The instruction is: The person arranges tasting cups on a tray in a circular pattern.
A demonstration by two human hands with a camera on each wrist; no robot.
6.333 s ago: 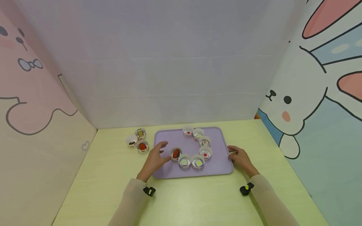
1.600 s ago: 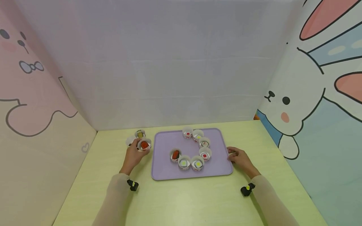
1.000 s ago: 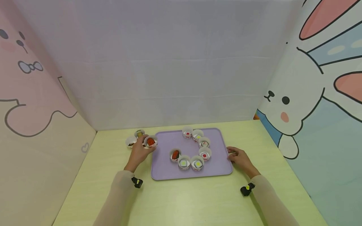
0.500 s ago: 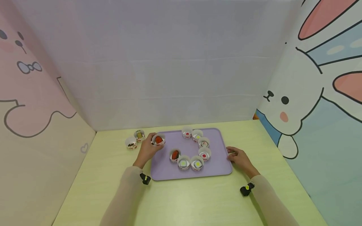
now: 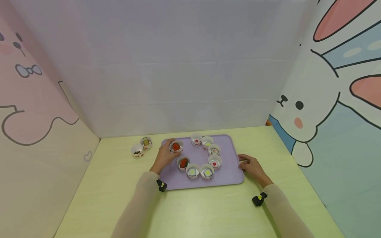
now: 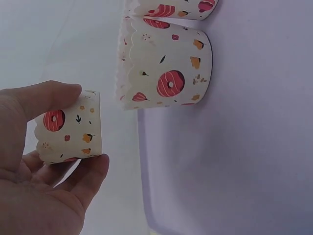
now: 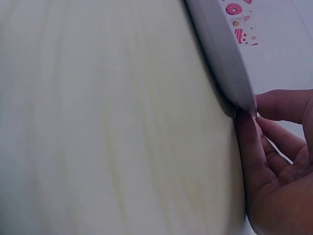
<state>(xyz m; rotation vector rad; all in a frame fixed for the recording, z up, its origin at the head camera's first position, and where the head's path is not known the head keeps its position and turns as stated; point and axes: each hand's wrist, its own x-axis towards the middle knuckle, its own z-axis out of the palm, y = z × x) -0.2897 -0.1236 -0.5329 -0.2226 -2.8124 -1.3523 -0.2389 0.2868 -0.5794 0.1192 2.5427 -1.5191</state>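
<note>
My left hand (image 5: 163, 156) grips a paper baking cup (image 5: 176, 147) between thumb and fingers, above the left part of a lilac tray (image 5: 230, 173). The cup holds an orange-red piece; its donut-printed side (image 6: 73, 132) shows in the left wrist view. Just in front of it, another paper cup (image 5: 183, 164) with a red-and-dark piece stands on the tray. Several more cups curve on from there along the tray to a cup (image 5: 196, 139) near the back edge. At the tray's right side, my right hand (image 5: 253, 168) pinches the rim (image 7: 244, 93).
Left of the tray, two paper cups stand on the pale yellow table (image 5: 202, 211): one with dark bits (image 5: 137, 151), another with a greenish-yellow piece (image 5: 146, 143). A pale back wall (image 5: 178, 66) and printed side panels (image 5: 315, 109) enclose the table.
My left hand has picked up the cup with the orange-red piece from the table left of the tray and carried it right, over the tray. My right hand has stayed at the tray's edge.
</note>
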